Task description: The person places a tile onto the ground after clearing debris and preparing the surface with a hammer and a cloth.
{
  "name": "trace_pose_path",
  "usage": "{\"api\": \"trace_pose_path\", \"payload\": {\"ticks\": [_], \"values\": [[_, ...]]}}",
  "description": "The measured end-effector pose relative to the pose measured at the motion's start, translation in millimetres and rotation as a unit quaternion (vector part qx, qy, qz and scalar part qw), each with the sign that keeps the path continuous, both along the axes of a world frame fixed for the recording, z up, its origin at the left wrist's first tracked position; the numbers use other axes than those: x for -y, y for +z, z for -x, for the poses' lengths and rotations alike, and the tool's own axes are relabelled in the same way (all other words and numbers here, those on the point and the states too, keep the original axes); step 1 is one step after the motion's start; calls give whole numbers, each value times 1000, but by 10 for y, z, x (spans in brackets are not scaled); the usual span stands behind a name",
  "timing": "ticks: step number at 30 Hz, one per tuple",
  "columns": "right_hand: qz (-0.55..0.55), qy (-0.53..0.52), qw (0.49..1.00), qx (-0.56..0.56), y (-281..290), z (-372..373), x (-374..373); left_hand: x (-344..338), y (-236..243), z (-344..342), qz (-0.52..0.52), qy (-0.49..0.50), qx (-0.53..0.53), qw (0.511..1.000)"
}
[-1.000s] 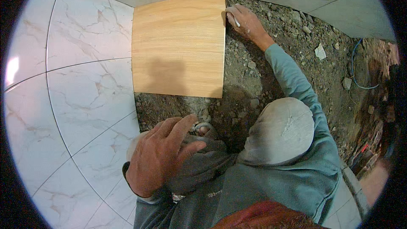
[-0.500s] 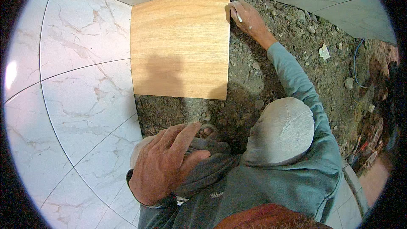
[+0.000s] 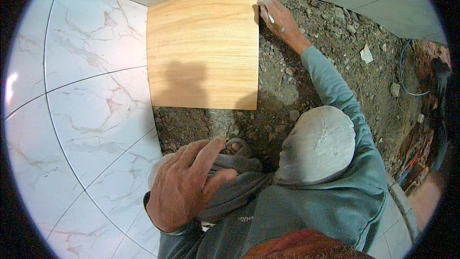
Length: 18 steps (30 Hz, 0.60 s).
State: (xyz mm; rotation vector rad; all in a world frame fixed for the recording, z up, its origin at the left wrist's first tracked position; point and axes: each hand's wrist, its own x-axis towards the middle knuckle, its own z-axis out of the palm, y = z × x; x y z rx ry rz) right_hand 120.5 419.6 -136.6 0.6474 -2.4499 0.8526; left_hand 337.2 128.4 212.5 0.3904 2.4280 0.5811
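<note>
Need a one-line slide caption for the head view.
Right hand holds a white marker at wood-tone tile's corner; left hand rests on knee.

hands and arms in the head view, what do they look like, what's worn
Both hands are bare, no gloves. The right hand comes out of a long grey-green sleeve with a snug cuff. The left hand shows the same sleeve cuff at its wrist.

sleeves: long, grey-green sweatshirt | trousers: grey, knee [image 3: 316,146] pale | foot: sandal [image 3: 237,146]
</note>
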Motion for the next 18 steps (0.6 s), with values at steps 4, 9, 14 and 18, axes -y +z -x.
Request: {"api": "trace_pose_path", "payload": {"ticks": [4,9,14,18], "values": [[20,-8,999,40,61,-17,28,-29,78,38,6,16,50,999],[37,-6,999,37,111,-12,29,-11,39,-10,9,10,12,1000],[77,-28,995,58,146,-131,65,-17,16,-17,7,9,2,1000],[72,-26,996,47,126,-125,58,-31,17,-10,9,4,6,1000]]}}
